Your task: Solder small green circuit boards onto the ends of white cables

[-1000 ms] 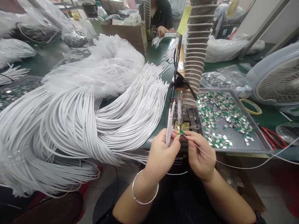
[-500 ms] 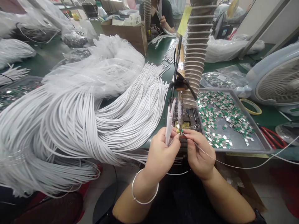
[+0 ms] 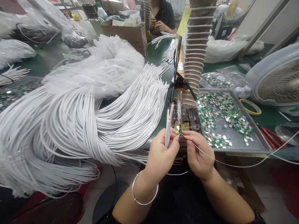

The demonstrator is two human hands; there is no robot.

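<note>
My left hand [image 3: 162, 157] is shut on a few white flat cable ends [image 3: 168, 127], whose split tips point upward. My right hand [image 3: 199, 154] pinches a thin white wire [image 3: 230, 165], which trails off to the right. Between my fingertips sits a tiny green-and-metal tab [image 3: 178, 132], and my fingers partly hide it. Just above it, the tip of a soldering iron [image 3: 179, 107] held in a black stand points down toward a small yellow-brown pad [image 3: 185, 126]. I cannot tell whether the iron touches the tab.
A huge bundle of white cables [image 3: 70, 124] fills the left of the bench. At right, a metal tray [image 3: 258, 143] holds several green-and-silver tabs. Beyond it stand a fan [image 3: 280, 81] and red-handled scissors [image 3: 272, 138]. A ribbed duct [image 3: 196, 53] rises behind the iron, and a co-worker [image 3: 162, 18] sits beyond.
My hands stay almost in place, with the cable tips shifting slightly. The co-worker's hands have moved among the white wires at the far side of the bench.
</note>
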